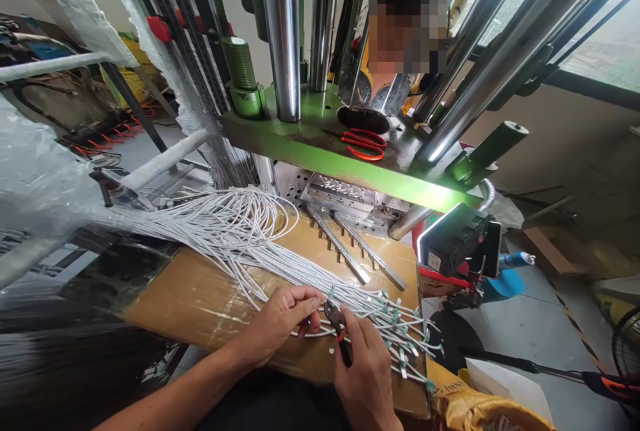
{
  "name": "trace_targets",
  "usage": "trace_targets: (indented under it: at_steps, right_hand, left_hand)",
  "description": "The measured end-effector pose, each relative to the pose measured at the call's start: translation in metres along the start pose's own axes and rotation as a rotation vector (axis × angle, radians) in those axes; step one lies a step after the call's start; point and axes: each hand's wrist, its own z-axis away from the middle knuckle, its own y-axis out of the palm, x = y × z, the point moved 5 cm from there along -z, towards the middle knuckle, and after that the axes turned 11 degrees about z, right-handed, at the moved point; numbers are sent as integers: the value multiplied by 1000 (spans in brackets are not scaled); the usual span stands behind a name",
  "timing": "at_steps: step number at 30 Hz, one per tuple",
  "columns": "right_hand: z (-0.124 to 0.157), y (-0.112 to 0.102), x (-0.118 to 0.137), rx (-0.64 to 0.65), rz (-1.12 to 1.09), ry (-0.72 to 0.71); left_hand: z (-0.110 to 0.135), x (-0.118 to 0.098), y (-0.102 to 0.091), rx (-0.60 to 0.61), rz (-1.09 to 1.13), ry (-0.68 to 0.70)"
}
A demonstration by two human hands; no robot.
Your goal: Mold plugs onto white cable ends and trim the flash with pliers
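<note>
My right hand [367, 361] is wrapped round a pair of cutting pliers [341, 337] with red-and-black handles. The pliers' jaws point up and left, close to the fingertips of my left hand [287, 317]. Thumb and index finger of that hand are pinched together; a small greenish connector tip [332, 292] stands by the jaws, and I cannot make out exactly what the fingers grip. Beneath both hands runs a large bundle of white cables [300, 269], with green-and-white connector ends [397, 324] fanned out at the right.
A brown covered table [200, 297] carries the cables and two metal bars with brass pieces [345, 251]. Behind stands a green press [310, 151] with steel columns and red-handled scissors [365, 144] on its ledge. Another person is beyond it. A black lamp [453, 241] and yellow sack [465, 397] are right.
</note>
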Motion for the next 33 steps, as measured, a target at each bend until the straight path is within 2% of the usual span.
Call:
trace_targets:
  at_steps: [5, 11, 14, 19, 22, 26, 29, 31, 33]
  right_hand:
    - [0, -4, 3, 8, 45, -35]
    - [4, -9, 2, -26, 144, -41]
    - [5, -11, 2, -15, 50, -10]
    - [1, -5, -3, 130, -359, 105]
    - [2, -4, -10, 61, -310, 118]
    - [8, 0, -9, 26, -159, 97]
    - [8, 4, -7, 51, -237, 81]
    - [-1, 4, -21, 45, -254, 110]
    - [-19, -3, -50, -5, -107, 174]
  left_hand:
    - [0, -4, -2, 37, -67, -29]
    - [1, -15, -2, 91, -309, 21]
    - [2, -19, -2, 101, -391, 52]
    - [4, -24, 3, 88, -471, 103]
    - [4, -27, 6, 30, -525, 120]
    - [3, -25, 8, 33, -544, 147]
    - [0, -15, -4, 32, -529, 125]
    - [-3, -5, -15, 11, -501, 77]
    - [-4, 4, -22, -15, -475, 41]
